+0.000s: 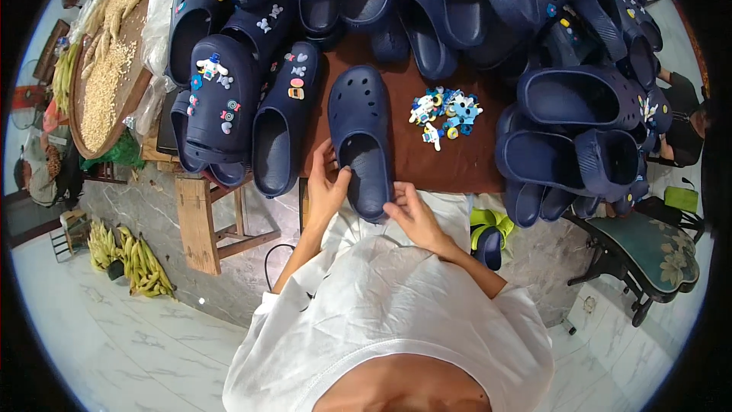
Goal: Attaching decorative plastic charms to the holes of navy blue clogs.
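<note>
A navy clog (360,103) without charms lies on the brown tabletop (465,169), its toe pointing away from me. My left hand (328,189) grips its left side, thumb on the inner edge. At the heel's right side, the fingers of my right hand (418,221) close on the rim. Just right of the clog sits a small pile of shoe charms (451,113) in white, blue and yellow. On the left stand clogs with charms in their holes, among them one decorated clog (221,99) stacked on others and another decorated clog (284,118) beside my clog.
More navy clogs (579,99) are heaped along the right and far edges of the table. A wooden stool (200,225) stands at lower left, near corn cobs (141,263) on the floor. A tray of kernels (114,99) is at far left, a cushioned chair (648,248) at right.
</note>
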Available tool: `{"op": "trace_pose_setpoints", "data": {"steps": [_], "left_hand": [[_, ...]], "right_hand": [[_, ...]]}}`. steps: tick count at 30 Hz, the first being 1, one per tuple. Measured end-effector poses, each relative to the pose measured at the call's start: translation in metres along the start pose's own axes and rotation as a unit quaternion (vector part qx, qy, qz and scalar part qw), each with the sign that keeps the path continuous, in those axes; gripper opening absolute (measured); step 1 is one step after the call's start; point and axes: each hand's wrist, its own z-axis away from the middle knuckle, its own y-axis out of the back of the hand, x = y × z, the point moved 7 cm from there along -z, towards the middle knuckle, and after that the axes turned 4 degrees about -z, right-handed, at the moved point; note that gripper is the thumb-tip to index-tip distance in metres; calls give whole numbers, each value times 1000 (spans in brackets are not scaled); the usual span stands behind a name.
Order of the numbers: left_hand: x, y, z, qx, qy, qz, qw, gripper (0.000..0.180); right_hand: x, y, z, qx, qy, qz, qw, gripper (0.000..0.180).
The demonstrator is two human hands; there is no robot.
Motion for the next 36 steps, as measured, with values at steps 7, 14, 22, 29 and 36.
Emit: {"op": "trace_pose_setpoints", "data": {"steps": [7, 14, 22, 29, 36], "left_hand": [[19, 12, -4, -22, 2, -140, 990, 61], [71, 7, 18, 88, -149, -252, 952, 42], [40, -45, 31, 4, -40, 15, 999, 26], [-17, -68, -23, 36, 167, 350, 921, 24], [-25, -82, -56, 104, 281, 521, 799, 32]], "right_hand": [[-26, 65, -18, 163, 124, 194, 959, 27], [-50, 108, -44, 252, 126, 314, 907, 28], [-52, 106, -57, 216, 127, 390, 886, 33], [-71, 106, -51, 209, 166, 330, 905, 24], [-82, 99, -79, 131, 160, 140, 968, 15]]}}
